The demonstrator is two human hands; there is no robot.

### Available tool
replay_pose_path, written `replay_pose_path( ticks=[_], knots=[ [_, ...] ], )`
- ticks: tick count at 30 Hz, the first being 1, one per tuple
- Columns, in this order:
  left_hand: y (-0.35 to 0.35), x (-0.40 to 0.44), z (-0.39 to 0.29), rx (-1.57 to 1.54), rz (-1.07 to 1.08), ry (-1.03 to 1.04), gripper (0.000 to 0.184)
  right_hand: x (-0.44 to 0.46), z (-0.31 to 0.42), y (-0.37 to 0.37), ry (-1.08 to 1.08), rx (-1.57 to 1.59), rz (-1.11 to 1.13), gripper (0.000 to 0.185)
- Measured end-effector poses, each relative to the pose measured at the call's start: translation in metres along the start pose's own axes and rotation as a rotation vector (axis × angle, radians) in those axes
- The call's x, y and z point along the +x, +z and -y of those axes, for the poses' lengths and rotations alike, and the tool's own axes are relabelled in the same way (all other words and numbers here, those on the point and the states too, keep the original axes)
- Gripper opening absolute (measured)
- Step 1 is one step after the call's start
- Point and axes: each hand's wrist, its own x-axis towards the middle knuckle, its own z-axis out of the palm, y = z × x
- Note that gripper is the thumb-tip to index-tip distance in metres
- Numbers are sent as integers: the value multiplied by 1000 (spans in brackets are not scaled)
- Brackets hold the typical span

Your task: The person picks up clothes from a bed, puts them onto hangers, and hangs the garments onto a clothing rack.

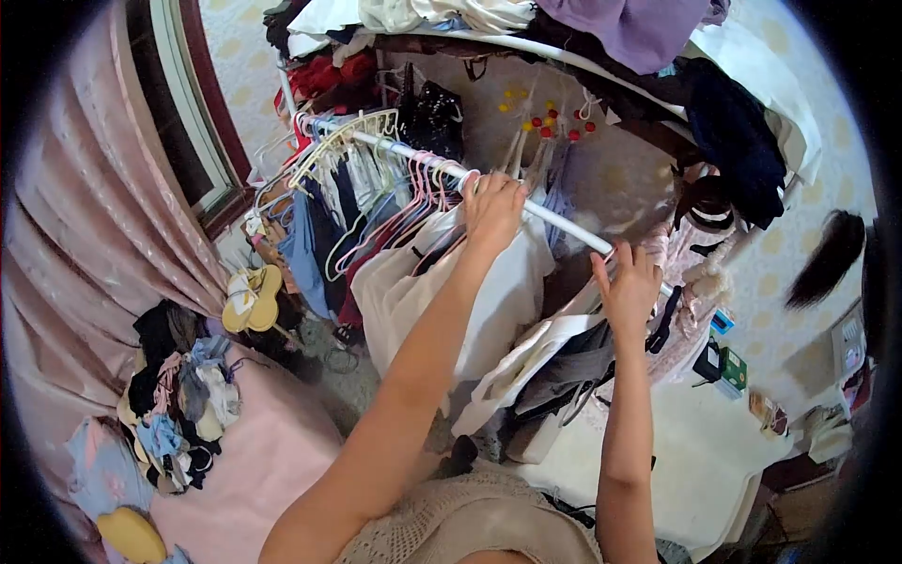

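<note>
A white rail [568, 226] runs across the middle, hung with clothes on hangers. My left hand [495, 211] is closed over the rail at a pink clothes hanger, beside a row of pink hangers [432, 174]. White garments [404, 273] hang below that hand. Farther along, to the right, my right hand [629, 289] has its thumb and fingers curled around a clothes hanger at the rail; its hook is mostly hidden. A white garment [526, 362] and a dark grey garment [568, 367] hang tilted beneath it. Bare rail shows between my hands.
Piled clothes, including a purple cloth [625, 33], lie on the upper shelf. A pink-covered surface [254, 442] at left holds a heap of clothes [183, 404]. At right stands a white surface [695, 432] with small boxes [723, 367]. Pink curtains [75, 235] hang at far left.
</note>
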Motion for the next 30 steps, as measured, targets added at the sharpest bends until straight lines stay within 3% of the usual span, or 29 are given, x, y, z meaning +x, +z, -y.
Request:
replay_pose_path(
  ticks=[8, 14, 17, 26, 28, 30],
  knots=[
    [1, -1, -4, 18, 54, 6, 28, 10, 23, 26, -38, -100, 31, 31],
    [1, 0, -5, -24, 3, 46, 26, 36, 68, 54, -138, 73, 169, 35],
    [-2, -1, -3, -36, 51, 19, 33, 45, 76, 57, -214, 191, 127, 42],
    [-7, 0, -10, -62, 56, -3, 32, 29, 30, 17, -152, 152, 302, 50],
    [-5, 0, -8, -79, 37, -3, 29, 21, 11, 4, -211, 156, 186, 44],
    [-2, -1, -8, -79, 4, -17, 27, 12, -9, -8, -116, 96, 123, 38]
  ],
)
